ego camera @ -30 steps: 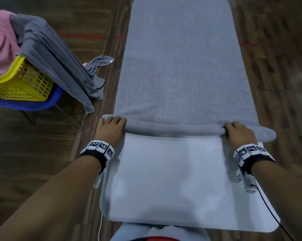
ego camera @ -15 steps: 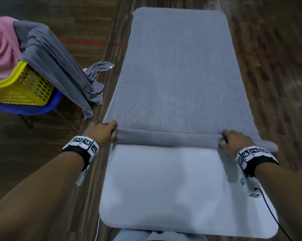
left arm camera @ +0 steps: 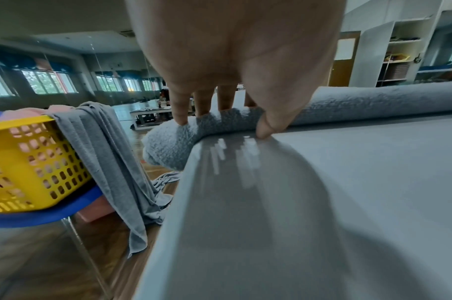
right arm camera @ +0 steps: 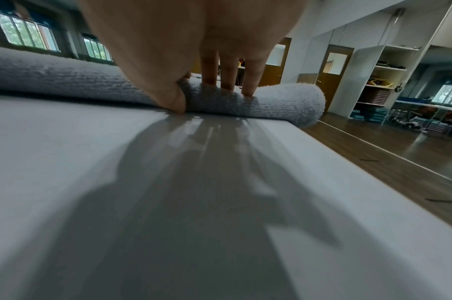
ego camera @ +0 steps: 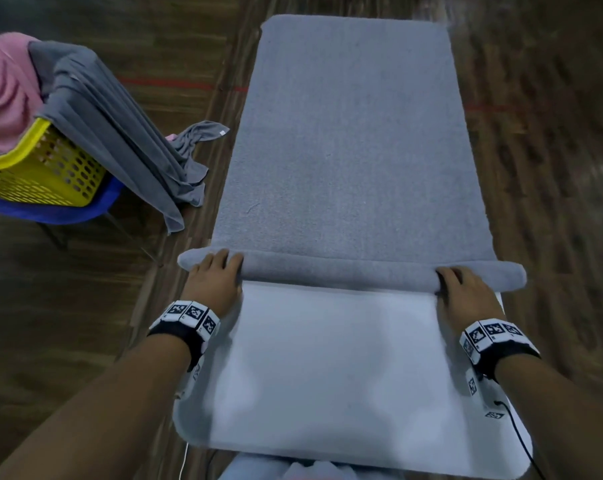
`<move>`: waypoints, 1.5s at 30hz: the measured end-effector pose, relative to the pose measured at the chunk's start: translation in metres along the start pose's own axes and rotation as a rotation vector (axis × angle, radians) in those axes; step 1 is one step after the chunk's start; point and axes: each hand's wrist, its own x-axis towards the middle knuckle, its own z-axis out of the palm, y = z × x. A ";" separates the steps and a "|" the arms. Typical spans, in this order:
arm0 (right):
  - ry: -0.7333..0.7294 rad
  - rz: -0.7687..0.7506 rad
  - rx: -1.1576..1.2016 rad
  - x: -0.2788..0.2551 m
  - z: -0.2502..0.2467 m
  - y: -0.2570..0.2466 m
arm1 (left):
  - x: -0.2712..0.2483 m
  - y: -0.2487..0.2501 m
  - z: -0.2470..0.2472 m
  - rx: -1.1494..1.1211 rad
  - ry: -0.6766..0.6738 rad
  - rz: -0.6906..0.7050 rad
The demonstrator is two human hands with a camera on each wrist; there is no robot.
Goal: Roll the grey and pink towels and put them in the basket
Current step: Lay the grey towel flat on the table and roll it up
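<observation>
A grey towel point(ego camera: 352, 150) lies flat along the white table point(ego camera: 328, 368), its near end wound into a roll point(ego camera: 338, 273) that overhangs both table sides. My left hand point(ego camera: 217, 275) grips the roll's left end, fingers over the top and thumb at its near base point(left arm camera: 220, 121). At the right end my right hand point(ego camera: 463, 289) holds the roll point(right arm camera: 52, 77) the same way point(right arm camera: 214, 97). A pink towel point(ego camera: 5, 95) sits heaped in the yellow basket point(ego camera: 40, 171) at the left.
The yellow basket point(left arm camera: 27, 162) stands on a blue chair point(ego camera: 50, 213) left of the table. A thin grey cloth point(ego camera: 120, 133) hangs over the basket's rim down to the wooden floor point(ego camera: 553, 168). Shelves line the far right wall point(right arm camera: 389, 67).
Both hands went from gripping the roll's near side to reaching over its top. The roll has turned away from me and looks thicker.
</observation>
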 end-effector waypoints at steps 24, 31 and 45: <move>0.184 -0.042 -0.213 -0.004 -0.007 0.015 | 0.007 0.032 -0.011 0.154 0.022 0.033; 0.012 -0.111 -0.187 0.002 -0.011 0.004 | 0.026 0.021 -0.021 0.109 -0.024 -0.076; -0.260 0.022 -0.164 0.049 -0.033 0.002 | 0.046 -0.001 -0.046 0.168 -0.157 -0.029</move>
